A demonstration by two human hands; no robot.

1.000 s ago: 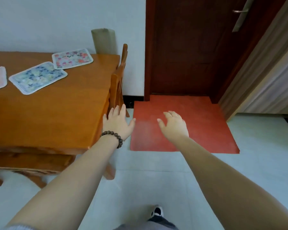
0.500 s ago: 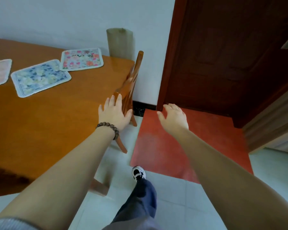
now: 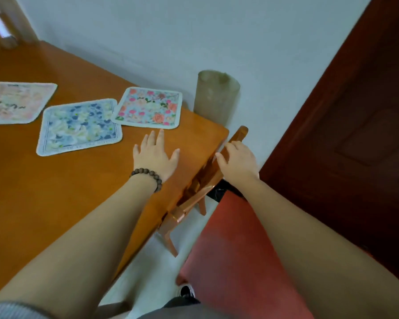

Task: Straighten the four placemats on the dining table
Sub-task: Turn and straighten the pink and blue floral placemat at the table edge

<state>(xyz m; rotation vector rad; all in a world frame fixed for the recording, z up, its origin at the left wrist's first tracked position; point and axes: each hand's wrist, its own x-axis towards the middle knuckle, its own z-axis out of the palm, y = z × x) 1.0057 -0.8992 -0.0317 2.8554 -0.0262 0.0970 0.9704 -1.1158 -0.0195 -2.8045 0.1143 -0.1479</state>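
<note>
In the head view, the left hand (image 3: pixel 156 155) is hovering flat and empty over the wooden dining table (image 3: pixel 55 192) at centre frame, fingertips just short of the pink rose placemat (image 3: pixel 148 108). The right hand (image 3: pixel 237 163), also spread and holding nothing, is sitting over the chair back (image 3: pixel 207 173). Three placemats are showing: the rose one overlapping a corner of the blue floral placemat (image 3: pixel 80 126), and a pale placemat (image 3: pixel 16 102) at the left edge; the fourth is out of frame. Best approach, I judge: press lightly and slide the rose mat clear, then square its edge to the table's.
</note>
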